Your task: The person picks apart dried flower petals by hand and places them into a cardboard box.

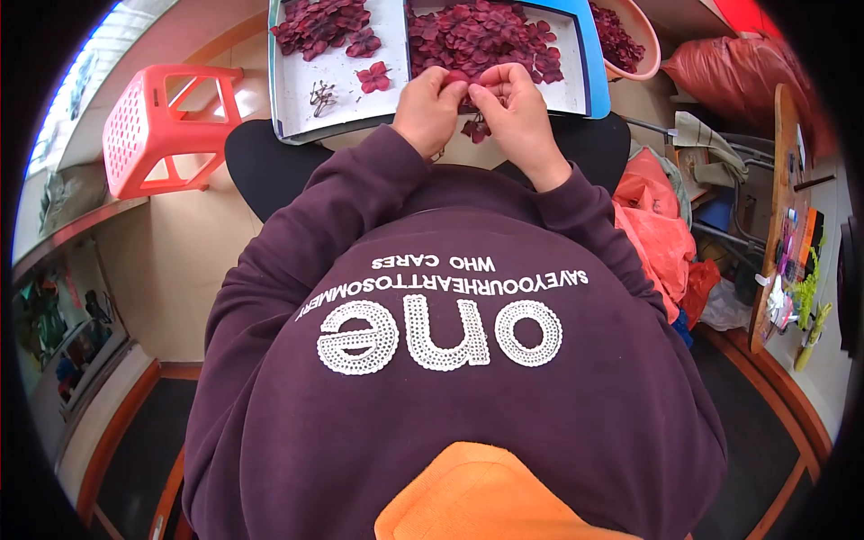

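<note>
My left hand (430, 110) and my right hand (520, 115) meet over the near edge of a shallow white tray with a blue rim (587, 63). Both have thumb and fingers pinched together on dark red artificial flower petals, and one dark red petal piece (475, 129) hangs below the fingers. The fingers partly cover what they grip. Behind them, a big pile of dark red fabric flowers (477, 38) fills the tray's right part. In the left part lie a smaller heap of flowers (324, 22), a single flower (373, 77) and several thin dark stems (321, 97).
A pink plastic stool (135, 135) stands at the left. Beyond the tray's right side is a pink basin (650, 40) holding more dark red flowers. Red plastic bags (652, 238) and a cluttered wooden-edged board (781, 207) are at the right.
</note>
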The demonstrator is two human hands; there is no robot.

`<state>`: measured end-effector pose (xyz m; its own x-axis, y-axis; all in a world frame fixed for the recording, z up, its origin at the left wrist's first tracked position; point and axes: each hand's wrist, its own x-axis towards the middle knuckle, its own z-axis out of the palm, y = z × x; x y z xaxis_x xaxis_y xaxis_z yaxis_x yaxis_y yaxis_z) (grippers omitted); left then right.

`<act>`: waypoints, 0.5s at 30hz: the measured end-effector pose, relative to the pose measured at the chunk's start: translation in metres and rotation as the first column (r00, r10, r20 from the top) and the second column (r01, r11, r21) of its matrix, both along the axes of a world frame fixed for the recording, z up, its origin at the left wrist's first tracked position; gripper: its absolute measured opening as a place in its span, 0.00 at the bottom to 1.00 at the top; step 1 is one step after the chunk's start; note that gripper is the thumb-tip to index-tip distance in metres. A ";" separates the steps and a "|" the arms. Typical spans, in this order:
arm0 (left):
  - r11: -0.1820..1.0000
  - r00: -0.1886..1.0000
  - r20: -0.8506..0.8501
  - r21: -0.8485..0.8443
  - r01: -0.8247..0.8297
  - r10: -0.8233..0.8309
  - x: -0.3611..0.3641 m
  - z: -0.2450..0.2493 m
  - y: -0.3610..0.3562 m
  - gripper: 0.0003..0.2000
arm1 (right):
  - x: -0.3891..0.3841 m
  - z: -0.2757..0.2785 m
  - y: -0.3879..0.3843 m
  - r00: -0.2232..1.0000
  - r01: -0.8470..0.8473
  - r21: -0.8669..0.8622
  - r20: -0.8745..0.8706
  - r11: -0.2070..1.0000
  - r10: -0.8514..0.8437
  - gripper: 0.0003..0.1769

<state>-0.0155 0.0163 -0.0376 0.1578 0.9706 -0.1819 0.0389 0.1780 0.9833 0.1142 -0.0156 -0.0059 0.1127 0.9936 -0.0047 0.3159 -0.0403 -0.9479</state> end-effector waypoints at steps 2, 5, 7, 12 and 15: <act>1.000 1.000 0.017 -0.002 0.013 -0.013 -0.006 0.001 -0.002 0.05 | -0.004 0.001 0.002 0.996 0.002 0.009 -0.089 1.000 -0.001 0.07; 0.999 0.998 0.040 -0.012 0.041 -0.040 -0.007 0.001 -0.004 0.05 | -0.004 0.000 0.000 0.985 0.018 0.007 -0.171 1.000 -0.017 0.07; 0.998 0.993 0.104 -0.056 -0.040 0.046 -0.009 0.001 -0.002 0.05 | -0.005 0.001 0.000 0.996 0.027 0.085 -0.085 0.996 -0.019 0.07; 0.998 0.994 0.086 -0.014 -0.066 0.067 -0.015 0.017 -0.009 0.06 | -0.013 -0.001 0.002 0.994 0.036 0.205 0.092 0.978 -0.056 0.07; 0.998 1.000 0.004 0.070 0.005 -0.006 -0.013 0.023 -0.016 0.07 | -0.015 -0.003 0.004 0.978 0.051 0.246 0.183 0.968 -0.098 0.07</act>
